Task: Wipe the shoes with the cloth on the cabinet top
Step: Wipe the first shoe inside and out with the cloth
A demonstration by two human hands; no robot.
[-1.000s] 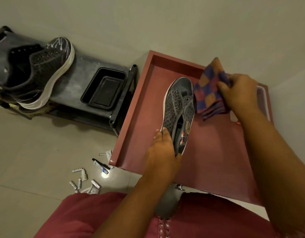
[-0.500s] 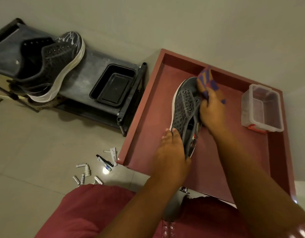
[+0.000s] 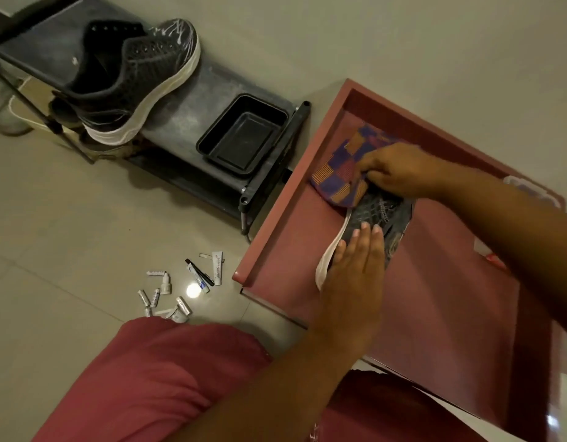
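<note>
Shoes (image 3: 376,215): two; cloth (image 3: 341,167): one.

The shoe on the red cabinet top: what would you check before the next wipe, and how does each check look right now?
1. Shoe steadied: ok, left hand presses flat on it.
2. Cloth held: ok, right hand grips it.
3. Cloth touching shoe: ok, draped over the toe end.
4. Shoe fully on cabinet top: ok.
5. Toe clean underneath: cannot tell, cloth covers it.
6. Second shoe wiped: cannot tell; it sits on the rack.
</note>
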